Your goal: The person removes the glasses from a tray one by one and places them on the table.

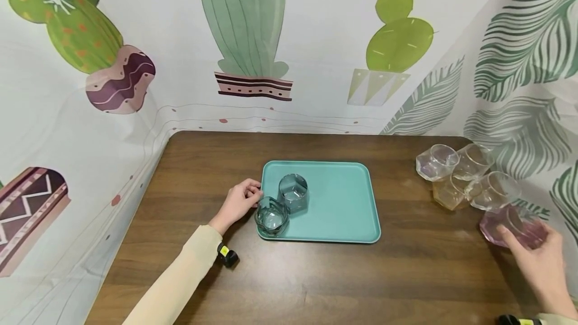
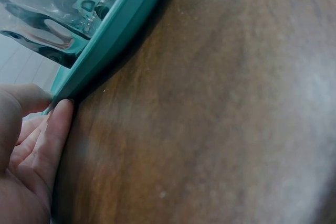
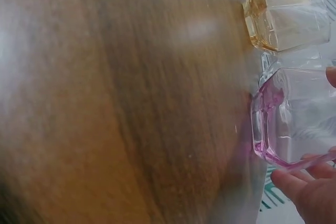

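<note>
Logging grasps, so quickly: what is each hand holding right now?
Left hand: pinching the rim of the teal tray.
Right hand: holding the pink-tinted glass.

"Can you read anything from where you stand?"
"No, not one word or number. The yellow patch [image 1: 224, 250] on the black wrist device [image 1: 231, 259], low and left of centre in the frame, is too small to read."
</note>
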